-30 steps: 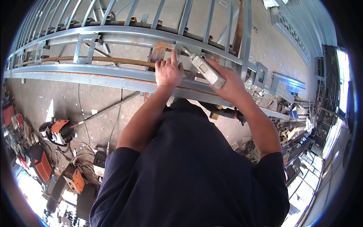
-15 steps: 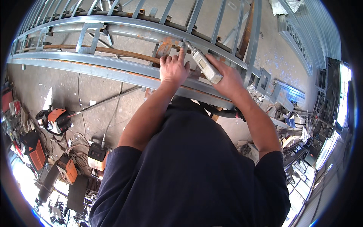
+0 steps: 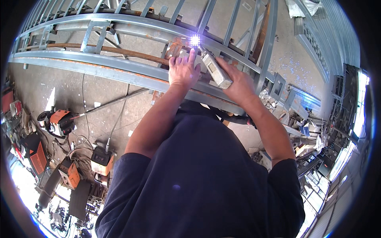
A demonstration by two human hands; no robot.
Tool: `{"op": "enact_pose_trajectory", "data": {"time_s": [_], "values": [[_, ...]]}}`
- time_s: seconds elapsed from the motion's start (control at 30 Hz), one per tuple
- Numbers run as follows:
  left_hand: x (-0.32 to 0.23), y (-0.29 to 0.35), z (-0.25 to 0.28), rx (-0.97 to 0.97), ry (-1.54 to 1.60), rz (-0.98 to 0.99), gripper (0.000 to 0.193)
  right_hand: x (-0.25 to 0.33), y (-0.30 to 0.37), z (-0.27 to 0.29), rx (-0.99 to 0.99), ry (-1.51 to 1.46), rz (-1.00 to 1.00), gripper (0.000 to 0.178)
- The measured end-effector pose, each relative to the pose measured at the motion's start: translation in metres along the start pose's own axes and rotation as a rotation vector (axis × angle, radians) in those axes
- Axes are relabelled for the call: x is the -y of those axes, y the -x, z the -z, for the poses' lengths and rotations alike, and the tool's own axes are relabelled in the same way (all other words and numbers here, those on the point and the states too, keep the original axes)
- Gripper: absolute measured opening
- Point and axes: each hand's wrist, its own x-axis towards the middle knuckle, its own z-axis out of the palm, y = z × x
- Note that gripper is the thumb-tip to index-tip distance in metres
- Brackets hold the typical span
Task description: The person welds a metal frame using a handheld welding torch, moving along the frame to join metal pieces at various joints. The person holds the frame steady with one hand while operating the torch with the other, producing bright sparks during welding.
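Purplish flare (image 3: 195,40), overexposed side patches (image 3: 23,178), fisheye distortion

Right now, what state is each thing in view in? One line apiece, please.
Right grip: closed around the tool.
Tool: held, bright glow by its tip.
Left grip: index finger extended toward the glow; unclear whether it holds anything.
Frame: rust-streaked along its near rail.
Rod: brown, lying lengthwise in the frame.
Cables: tangled on the floor.

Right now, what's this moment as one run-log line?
left hand: over frame, index finger extended | right hand: gripping tool | glare: by tool's far end
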Motion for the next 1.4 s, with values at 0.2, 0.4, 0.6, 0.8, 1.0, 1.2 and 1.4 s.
{"op": "enact_pose_trajectory", "data": {"time_s": [0.2,0.4,0.6,0.8,1.0,1.2,1.4], "values": [[0.0,0.001,0.001,-0.01,-0.008,0.003,0.071,0.004,-0.001,0.005,0.061,0.005,-0.091,0.071],[0.001,0.0,0.0,-0.002,-0.002,0.001,0.071,0.002,0.0,0.005,0.058,0.0,-0.094,0.07],[-0.001,0.0,0.004,0.009,0.004,0.006,0.069,0.003,0.001,0.008,0.028,-0.016,-0.049,0.07],[-0.002,0.0,0.004,0.016,-0.016,0.007,0.067,0.002,0.003,0.009,0.005,-0.05,-0.047,0.068],[0.001,0.001,-0.004,-0.068,-0.039,-0.017,0.068,-0.001,0.016,0.02,-0.022,-0.161,-0.054,0.068],[0.004,0.001,-0.014,-0.211,-0.048,-0.054,0.068,-0.006,0.05,0.045,0.068,-0.236,-0.234,0.081],[0.005,0.0,-0.016,-0.223,-0.068,-0.068,0.069,-0.022,0.06,0.033,0.062,-0.085,-0.253,0.077]]}}
